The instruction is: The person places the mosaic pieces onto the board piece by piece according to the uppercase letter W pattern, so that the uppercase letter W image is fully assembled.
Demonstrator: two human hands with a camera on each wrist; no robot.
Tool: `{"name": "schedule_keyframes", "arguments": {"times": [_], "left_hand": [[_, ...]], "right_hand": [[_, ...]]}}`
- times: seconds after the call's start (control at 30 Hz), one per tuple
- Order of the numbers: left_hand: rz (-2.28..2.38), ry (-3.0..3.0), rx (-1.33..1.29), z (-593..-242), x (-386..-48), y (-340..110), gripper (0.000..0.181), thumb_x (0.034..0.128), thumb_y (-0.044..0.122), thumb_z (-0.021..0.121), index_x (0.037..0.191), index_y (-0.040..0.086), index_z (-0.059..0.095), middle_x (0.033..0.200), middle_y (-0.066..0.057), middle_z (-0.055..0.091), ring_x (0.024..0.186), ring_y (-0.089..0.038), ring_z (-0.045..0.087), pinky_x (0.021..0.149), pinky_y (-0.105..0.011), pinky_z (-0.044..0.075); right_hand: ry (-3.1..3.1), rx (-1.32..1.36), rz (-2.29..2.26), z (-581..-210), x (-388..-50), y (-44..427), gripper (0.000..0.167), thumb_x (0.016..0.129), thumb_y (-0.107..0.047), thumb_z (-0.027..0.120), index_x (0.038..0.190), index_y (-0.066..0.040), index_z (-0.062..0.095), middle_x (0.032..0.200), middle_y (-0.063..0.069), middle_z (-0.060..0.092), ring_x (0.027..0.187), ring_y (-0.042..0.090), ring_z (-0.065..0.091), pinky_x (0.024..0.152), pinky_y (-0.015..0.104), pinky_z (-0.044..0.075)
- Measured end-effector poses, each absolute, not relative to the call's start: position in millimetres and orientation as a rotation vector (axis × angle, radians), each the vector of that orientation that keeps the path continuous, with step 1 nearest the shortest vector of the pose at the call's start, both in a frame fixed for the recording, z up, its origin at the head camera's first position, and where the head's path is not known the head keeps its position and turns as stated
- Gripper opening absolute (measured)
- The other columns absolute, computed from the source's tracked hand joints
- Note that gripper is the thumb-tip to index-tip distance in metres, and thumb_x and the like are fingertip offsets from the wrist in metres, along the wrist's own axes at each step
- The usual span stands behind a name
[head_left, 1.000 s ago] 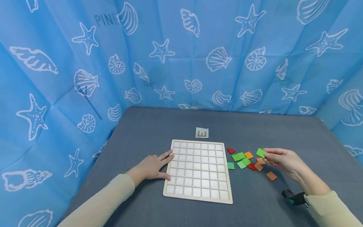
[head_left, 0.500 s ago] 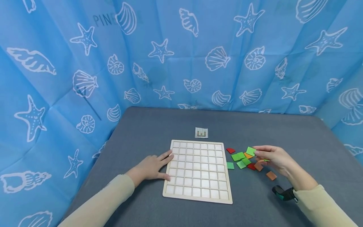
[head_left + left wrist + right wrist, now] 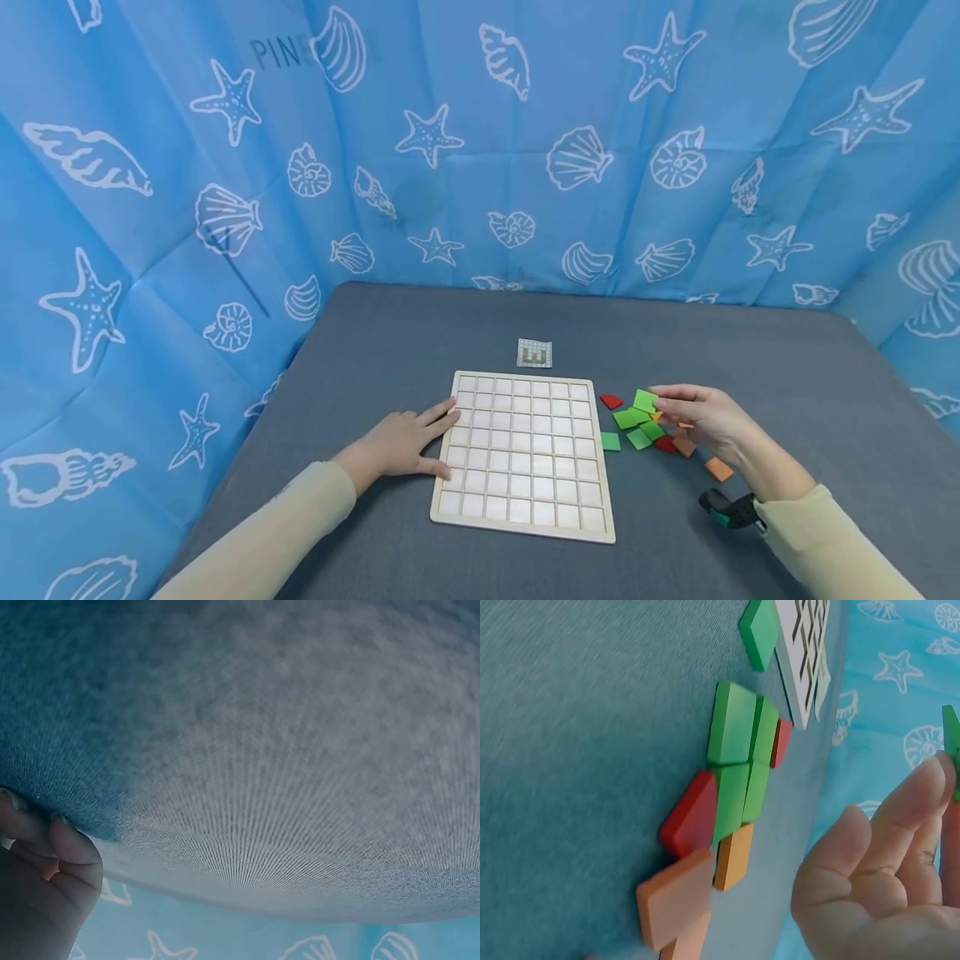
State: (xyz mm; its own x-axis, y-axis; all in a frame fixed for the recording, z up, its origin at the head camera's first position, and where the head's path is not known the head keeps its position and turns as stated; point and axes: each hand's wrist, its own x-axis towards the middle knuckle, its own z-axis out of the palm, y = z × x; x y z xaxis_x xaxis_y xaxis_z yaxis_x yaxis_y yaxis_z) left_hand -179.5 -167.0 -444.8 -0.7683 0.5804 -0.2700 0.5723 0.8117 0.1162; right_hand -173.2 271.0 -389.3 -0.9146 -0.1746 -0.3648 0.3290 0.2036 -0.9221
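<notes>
A light green tile (image 3: 645, 401), pinched between the thumb and fingers of a person's right hand (image 3: 703, 419), sits to the right of a pale gridded board (image 3: 521, 461), level with its upper rows. Roughly square, the tile shows no clear long axis; it appears raised over a scatter of green tiles (image 3: 652, 431), which lies between the hand and the board's right edge. The right hand is by far the nearer, its forearm angling in from the lower right, fingers aimed toward the board. Across the board, the left hand (image 3: 397, 446) grasps nothing, its spread fingers resting on the left rim. Just beside the board's right edge lies a blue-green tile (image 3: 611, 441); near the right hand's underside is an orange tile (image 3: 718, 469). Beyond the far edge lies a small patterned card (image 3: 535, 353).
</notes>
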Motion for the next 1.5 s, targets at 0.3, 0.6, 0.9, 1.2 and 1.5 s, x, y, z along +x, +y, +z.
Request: {"name": "schedule_keyframes", "arguments": {"times": [0.3,0.6,0.9,1.2,1.5], "left_hand": [[0.041,2.714,0.889,-448,-182,-169,0.09,0.0843,0.069,0.053,0.156,0.022,0.025,0.162,0.001,0.015,0.119,-0.037,0.052,0.097,-0.05,0.04],[0.048,2.707,0.909,-447,-182,-168,0.089,0.0847,0.068,0.053,0.156,0.023,0.025,0.162,0.0,0.015,0.117,-0.036,0.053,0.094,-0.05,0.041],[0.047,2.702,0.882,-445,-181,-167,0.09,0.0845,0.067,0.054,0.156,0.023,0.025,0.162,0.001,0.015,0.117,-0.036,0.053,0.095,-0.05,0.04],[0.037,2.702,0.889,-448,-182,-169,0.09,0.0847,0.068,0.053,0.157,0.023,0.024,0.162,0.001,0.015,0.118,-0.036,0.052,0.096,-0.049,0.04],[0.032,2.699,0.876,-447,-180,-168,0.09,0.0844,0.069,0.053,0.157,0.024,0.023,0.162,0.001,0.014,0.118,-0.036,0.052,0.096,-0.05,0.04]], "right_hand": [[2.064,0.161,-1.762,-391,-179,259,0.014,0.097,-0.018,0.064,0.104,-0.026,0.073,0.09,-0.004,0.062,0.082,0.016,0.061,0.077,0.036,0.049],[2.029,0.134,-1.768,-392,-180,253,0.013,0.097,-0.018,0.062,0.105,-0.025,0.071,0.089,-0.004,0.061,0.084,0.017,0.061,0.079,0.036,0.049],[2.05,0.17,-1.756,-394,-182,242,0.015,0.095,-0.019,0.066,0.109,-0.019,0.072,0.09,-0.004,0.063,0.083,0.017,0.062,0.074,0.035,0.05],[2.06,0.151,-1.736,-397,-183,230,0.013,0.095,-0.016,0.066,0.107,-0.015,0.071,0.089,-0.003,0.064,0.082,0.018,0.062,0.074,0.036,0.05],[2.115,0.159,-1.698,-401,-178,218,0.02,0.095,-0.017,0.066,0.112,-0.009,0.07,0.088,-0.003,0.064,0.08,0.018,0.062,0.073,0.036,0.049]]}}
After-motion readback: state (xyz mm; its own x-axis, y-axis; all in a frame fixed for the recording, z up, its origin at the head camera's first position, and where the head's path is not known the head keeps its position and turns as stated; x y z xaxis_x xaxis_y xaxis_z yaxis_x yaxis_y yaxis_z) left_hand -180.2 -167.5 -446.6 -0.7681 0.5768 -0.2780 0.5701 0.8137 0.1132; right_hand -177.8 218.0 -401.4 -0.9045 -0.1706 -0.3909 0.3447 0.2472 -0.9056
